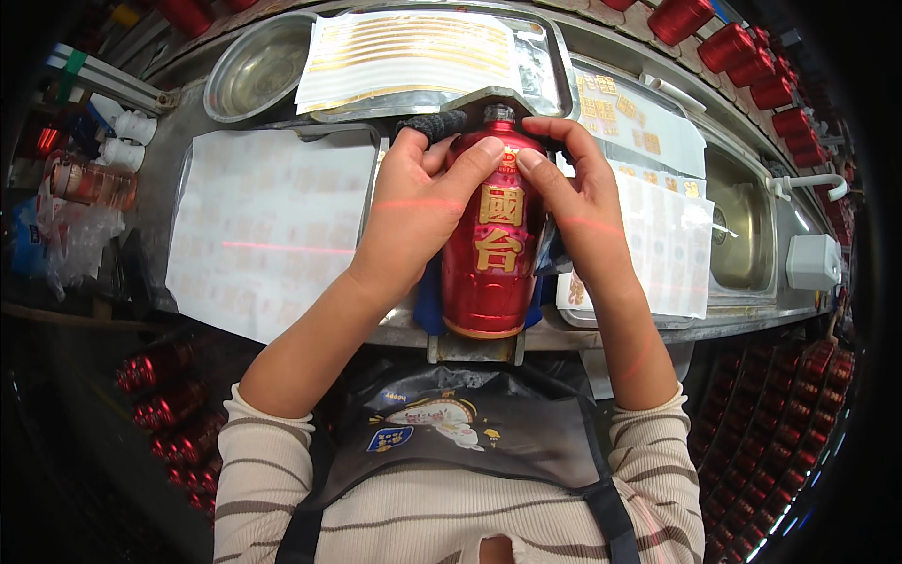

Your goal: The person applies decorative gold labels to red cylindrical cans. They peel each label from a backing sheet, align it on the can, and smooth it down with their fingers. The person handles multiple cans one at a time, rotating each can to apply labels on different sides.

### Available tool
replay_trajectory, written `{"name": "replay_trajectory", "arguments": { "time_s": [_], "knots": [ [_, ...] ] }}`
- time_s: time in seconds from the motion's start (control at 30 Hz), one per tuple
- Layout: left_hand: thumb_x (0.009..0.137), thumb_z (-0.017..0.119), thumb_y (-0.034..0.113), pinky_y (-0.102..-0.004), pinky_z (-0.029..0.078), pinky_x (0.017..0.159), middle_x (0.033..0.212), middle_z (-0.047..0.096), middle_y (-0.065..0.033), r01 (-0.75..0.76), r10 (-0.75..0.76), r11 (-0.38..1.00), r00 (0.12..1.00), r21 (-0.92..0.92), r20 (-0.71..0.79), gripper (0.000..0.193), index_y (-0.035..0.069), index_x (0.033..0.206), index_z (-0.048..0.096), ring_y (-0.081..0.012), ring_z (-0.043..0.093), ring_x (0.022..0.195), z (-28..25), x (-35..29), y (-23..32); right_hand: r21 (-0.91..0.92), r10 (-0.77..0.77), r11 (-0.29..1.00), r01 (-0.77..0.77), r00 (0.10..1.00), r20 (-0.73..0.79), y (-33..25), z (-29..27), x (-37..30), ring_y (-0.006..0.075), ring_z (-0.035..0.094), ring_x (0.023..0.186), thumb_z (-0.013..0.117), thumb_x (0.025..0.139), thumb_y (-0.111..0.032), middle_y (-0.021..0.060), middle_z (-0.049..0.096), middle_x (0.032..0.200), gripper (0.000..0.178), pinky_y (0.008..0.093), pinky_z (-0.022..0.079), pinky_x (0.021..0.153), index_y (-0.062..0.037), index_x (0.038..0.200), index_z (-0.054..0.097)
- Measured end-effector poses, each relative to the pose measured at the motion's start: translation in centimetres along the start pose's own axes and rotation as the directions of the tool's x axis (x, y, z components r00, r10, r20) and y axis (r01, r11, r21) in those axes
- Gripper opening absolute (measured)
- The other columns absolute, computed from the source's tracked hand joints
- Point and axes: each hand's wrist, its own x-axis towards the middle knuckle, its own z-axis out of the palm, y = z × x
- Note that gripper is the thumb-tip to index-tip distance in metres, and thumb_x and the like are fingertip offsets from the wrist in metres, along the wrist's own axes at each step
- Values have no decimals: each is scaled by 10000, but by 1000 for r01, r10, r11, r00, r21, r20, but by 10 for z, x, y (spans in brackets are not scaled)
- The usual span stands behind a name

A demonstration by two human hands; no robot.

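A glossy red bottle [487, 299] with raised gold characters lies in a metal cradle [477, 351], its dark threaded neck [499, 113] pointing away from me. My left hand [411, 209] grips its upper left shoulder, the fingers curled and the thumb pressed on the front just below the neck. From the other side, my right hand [584, 202] holds the right shoulder, its thumb beside the left one. Between the thumb tips sits a small red and gold emblem [508, 162]. Black wrapped padding [438, 125] lies by my left fingers. Some fingertips are hidden behind the bottle.
White decal sheets cover trays at left [268, 221] and right [662, 244]. Gold-striped strips [409, 56] and a metal bowl [258, 70] stand behind. A sink [742, 226] with a white tap [813, 183] is at right. Red bottles [780, 432] fill racks below.
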Motion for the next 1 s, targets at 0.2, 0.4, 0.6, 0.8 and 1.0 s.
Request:
{"name": "replay_trajectory", "arguments": {
  "time_s": [0.2,0.4,0.6,0.8,1.0],
  "knots": [
    [893,758,169,-278,532,901,1116,693,-165,-59,57,985,998,159,17,440,-75,1168,515,-174,671,1032,2,6,-6,-52,-38,998,39,999,22,-1,-2,-2,61,623,794,677,929,-153,70,646,1078,352,194,494,661,-37,1246,575],
    [873,784,191,-283,549,879,1113,693,-178,-68,73,980,997,184,-17,480,-77,1167,516,-179,679,1021,1,8,-13,-29,-75,997,76,997,36,6,-5,0,-4,454,766,629,961,-214,-34,614,1034,360,155,316,619,-56,1283,597],
    [855,809,224,-291,550,882,1122,691,-180,-81,80,977,997,199,15,533,-76,1179,511,-190,680,1026,0,6,-15,-64,-93,993,97,994,55,5,-9,-4,116,650,934,673,943,-169,75,639,1153,360,220,529,766,-33,1261,577],
    [839,826,276,-305,552,872,1151,662,-190,-74,73,995,997,63,26,593,-87,1161,485,-175,662,1028,-7,-20,-14,-9,-35,999,35,999,14,9,-17,-25,136,612,1054,653,948,-196,113,630,1170,417,263,509,890,-14,1307,545],
    [837,836,209,-320,495,996,1238,613,-189,-110,102,991,990,77,95,474,27,975,421,-173,588,1165,-25,-43,-44,22,-101,995,100,994,29,26,-9,-54,145,689,870,728,902,-183,166,524,1314,637,225,560,742,1,1421,407]
  ]
}}
